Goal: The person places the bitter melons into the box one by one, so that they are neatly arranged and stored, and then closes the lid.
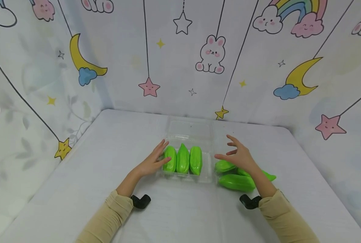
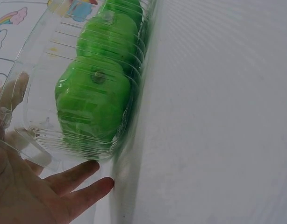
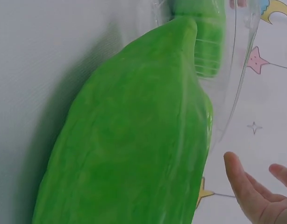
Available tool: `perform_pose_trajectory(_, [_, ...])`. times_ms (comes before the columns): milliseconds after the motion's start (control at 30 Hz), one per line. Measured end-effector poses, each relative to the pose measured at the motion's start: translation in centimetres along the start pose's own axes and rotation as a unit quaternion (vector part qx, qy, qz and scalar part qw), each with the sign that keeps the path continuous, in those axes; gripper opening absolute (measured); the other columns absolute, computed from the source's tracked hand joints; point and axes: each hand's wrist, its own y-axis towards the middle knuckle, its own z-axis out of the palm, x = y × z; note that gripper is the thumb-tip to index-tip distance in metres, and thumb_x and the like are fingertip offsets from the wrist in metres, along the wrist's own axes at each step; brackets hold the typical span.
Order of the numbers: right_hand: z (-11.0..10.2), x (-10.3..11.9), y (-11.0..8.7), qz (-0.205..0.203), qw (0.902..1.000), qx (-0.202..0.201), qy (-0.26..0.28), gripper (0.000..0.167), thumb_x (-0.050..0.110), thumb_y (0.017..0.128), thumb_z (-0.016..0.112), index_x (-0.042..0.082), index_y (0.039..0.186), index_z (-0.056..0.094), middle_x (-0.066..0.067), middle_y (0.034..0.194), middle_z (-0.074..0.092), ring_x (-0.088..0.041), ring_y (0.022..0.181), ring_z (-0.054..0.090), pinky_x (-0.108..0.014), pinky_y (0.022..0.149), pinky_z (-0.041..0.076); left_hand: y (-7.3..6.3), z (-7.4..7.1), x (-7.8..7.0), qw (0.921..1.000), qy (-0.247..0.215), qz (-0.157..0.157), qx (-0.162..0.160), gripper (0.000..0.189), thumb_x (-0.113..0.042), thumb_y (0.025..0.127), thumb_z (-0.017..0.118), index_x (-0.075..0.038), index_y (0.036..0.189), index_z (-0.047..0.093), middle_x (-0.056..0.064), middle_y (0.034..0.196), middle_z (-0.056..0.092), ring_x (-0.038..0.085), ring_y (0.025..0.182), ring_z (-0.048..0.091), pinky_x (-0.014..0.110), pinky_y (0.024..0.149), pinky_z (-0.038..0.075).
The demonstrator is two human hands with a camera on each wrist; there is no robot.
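Three bright green, ridged toy gourds (image 1: 182,159) lie side by side in a clear plastic clamshell box (image 1: 209,172). My left hand (image 1: 152,162) is at the box's left side, thumb over the leftmost gourd. In the left wrist view that hand's fingers (image 2: 87,196) are spread along the box wall (image 2: 40,93); whether they press it I cannot tell. My right hand (image 1: 239,156) hovers right of the box with fingers spread and holds nothing. Below it lies a loose pile of similar gourds (image 1: 237,182); one gourd (image 3: 129,130) fills much of the right wrist view.
The box's lid (image 1: 189,130) lies folded back toward the far side. A white cloth covers the table (image 1: 180,216). A patterned curtain (image 1: 180,60) stands behind and at both sides. Black wrist mounts (image 1: 141,201) sit at both sleeves.
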Motion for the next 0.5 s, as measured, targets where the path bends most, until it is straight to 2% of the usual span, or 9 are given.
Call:
perform_pose_trajectory(200, [-0.2, -0.6, -0.1, -0.001, 1.0, -0.008, -0.005, 0.097, 0.049, 0.073, 0.072, 0.018, 0.147, 0.018, -0.022, 0.137, 0.039, -0.033, 0.106, 0.056, -0.044, 0.081, 0.049, -0.2, -0.2, -0.1, 0.9999, 0.003, -0.012, 0.004, 0.067, -0.029, 0.096, 0.049, -0.011, 0.148, 0.011, 0.013, 0.152, -0.003, 0.034, 0.137, 0.0, 0.059, 0.102, 0.021])
perform_pose_trajectory(500, [-0.8, -1.8, -0.3, 0.009, 0.9996, -0.022, -0.018, 0.098, 0.05, 0.073, 0.071, 0.015, 0.147, 0.017, -0.024, 0.137, 0.036, -0.035, 0.106, 0.055, -0.047, 0.083, 0.047, -0.1, -0.2, 0.0, 0.9999, -0.007, -0.005, 0.007, 0.068, -0.029, 0.096, 0.049, -0.008, 0.148, 0.01, 0.015, 0.152, -0.004, 0.036, 0.137, 0.001, 0.058, 0.101, 0.024])
